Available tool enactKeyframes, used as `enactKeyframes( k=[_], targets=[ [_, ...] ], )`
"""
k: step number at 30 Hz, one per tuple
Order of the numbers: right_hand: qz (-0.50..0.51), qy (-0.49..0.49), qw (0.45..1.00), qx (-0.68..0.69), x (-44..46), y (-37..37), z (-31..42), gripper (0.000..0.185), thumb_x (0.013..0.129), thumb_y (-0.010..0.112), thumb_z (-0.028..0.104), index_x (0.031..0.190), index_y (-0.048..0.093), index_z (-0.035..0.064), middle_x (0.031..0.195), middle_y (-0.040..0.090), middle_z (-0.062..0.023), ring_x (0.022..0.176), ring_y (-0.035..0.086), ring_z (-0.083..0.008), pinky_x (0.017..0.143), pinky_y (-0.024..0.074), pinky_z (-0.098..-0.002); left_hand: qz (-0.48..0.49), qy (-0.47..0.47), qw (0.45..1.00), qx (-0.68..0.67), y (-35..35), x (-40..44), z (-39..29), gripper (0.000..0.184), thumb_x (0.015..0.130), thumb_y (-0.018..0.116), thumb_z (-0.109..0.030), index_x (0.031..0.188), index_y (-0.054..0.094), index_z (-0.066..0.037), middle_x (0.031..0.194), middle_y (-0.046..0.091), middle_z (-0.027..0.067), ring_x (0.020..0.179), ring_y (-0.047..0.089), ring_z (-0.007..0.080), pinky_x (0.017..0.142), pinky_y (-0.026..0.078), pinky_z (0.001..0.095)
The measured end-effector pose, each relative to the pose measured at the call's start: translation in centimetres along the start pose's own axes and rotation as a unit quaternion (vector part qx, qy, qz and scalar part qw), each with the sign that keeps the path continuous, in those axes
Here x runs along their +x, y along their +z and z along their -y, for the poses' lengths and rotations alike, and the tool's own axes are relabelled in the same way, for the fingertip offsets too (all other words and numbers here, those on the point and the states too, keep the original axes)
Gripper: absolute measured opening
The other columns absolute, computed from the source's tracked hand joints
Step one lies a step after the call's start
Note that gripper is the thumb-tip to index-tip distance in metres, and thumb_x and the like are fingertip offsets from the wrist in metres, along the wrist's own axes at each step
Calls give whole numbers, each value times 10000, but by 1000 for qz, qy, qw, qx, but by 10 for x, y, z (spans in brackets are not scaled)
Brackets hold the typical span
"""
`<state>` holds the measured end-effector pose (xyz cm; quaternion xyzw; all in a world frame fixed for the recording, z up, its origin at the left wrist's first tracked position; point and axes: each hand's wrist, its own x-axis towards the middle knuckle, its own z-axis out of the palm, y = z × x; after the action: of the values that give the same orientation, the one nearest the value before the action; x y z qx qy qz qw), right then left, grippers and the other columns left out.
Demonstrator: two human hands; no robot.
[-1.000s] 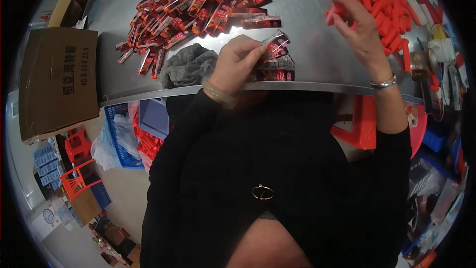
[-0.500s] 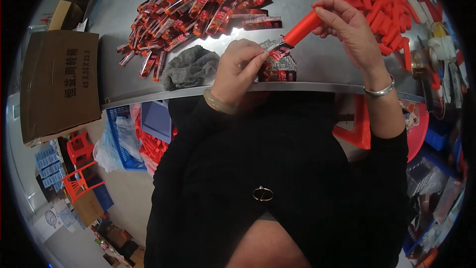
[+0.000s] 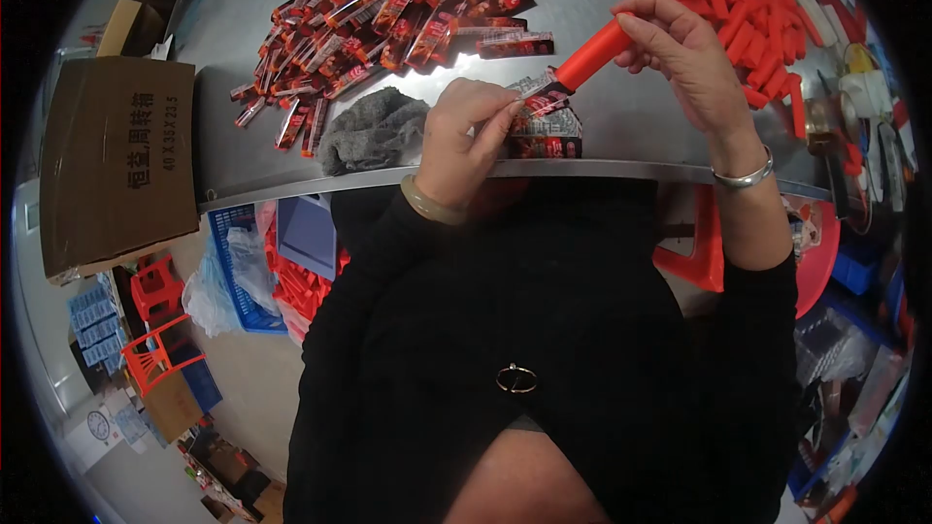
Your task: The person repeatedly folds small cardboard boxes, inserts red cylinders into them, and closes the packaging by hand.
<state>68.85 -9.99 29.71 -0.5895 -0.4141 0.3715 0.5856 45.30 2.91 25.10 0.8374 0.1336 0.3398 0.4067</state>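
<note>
Head view: left fingers (image 3: 497, 128) pinch a printed wrapper (image 3: 549, 100), while right fingers (image 3: 649, 37) grip a red stick (image 3: 592, 56) meeting it.

Past the left end of my metal table (image 3: 621, 141) I see two red chairs (image 3: 155, 288), with pale floor (image 3: 248, 369) beside them; a bright glare (image 3: 468, 66) lights the table's middle

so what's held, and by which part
Right grip holds a red stick by its upper end; left grip pinches a printed wrapper by its left end.
</note>
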Motion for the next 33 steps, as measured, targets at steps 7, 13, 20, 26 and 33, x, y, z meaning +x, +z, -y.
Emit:
enactKeyframes(
  k=[7, 13, 20, 26, 33],
  targets=[
    [-28, -54, 996, -61, -4, 8, 8, 241, 954, 602, 227, 1075, 614, 19, 907, 680, -69, 769, 662, -112, 688, 516, -230, -5, 69, 993, 92, -2, 1, -4, 163, 741, 696, -1, 900, 682, -37, 810, 653, 74, 770, 576, 271, 711, 430, 371],
    [-4, 19, 1000, 24, -2, 1, 2, 283, 956, 601, 255, 1129, 598, 32, 898, 659, -30, 772, 648, -79, 702, 496, -221, -33, 126, 983, 133, -4, 1, -6, 203, 715, 705, -11, 912, 677, -50, 817, 650, 61, 772, 575, 259, 711, 423, 366],
    [13, -42, 998, -42, -9, 16, 10, 249, 948, 612, 214, 1119, 603, 34, 930, 660, -30, 791, 640, -83, 703, 507, -213, -4, 130, 978, 161, -4, -2, -5, 208, 748, 688, -15, 953, 684, -51, 829, 649, 53, 744, 572, 232, 705, 432, 349],
    [90, -94, 991, -31, -12, 31, 6, 268, 925, 632, 133, 1179, 601, 54, 1000, 645, -25, 891, 610, -78, 792, 512, -220, 77, -236, 934, -259, 0, 1, -29, 217, 858, 680, -47, 1066, 642, 4, 905, 661, 36, 821, 580, 79, 718, 469, 232],
    [103, -76, 992, -1, -18, 45, 7, 289, 925, 624, 100, 1204, 596, 34, 1066, 644, -35, 976, 609, -91, 861, 504, -231, 118, -196, 939, -257, 0, -4, -15, 250, 918, 642, -110, 1140, 604, 0, 956, 659, 61, 808, 633, 118, 730, 516, 267]
  ],
)
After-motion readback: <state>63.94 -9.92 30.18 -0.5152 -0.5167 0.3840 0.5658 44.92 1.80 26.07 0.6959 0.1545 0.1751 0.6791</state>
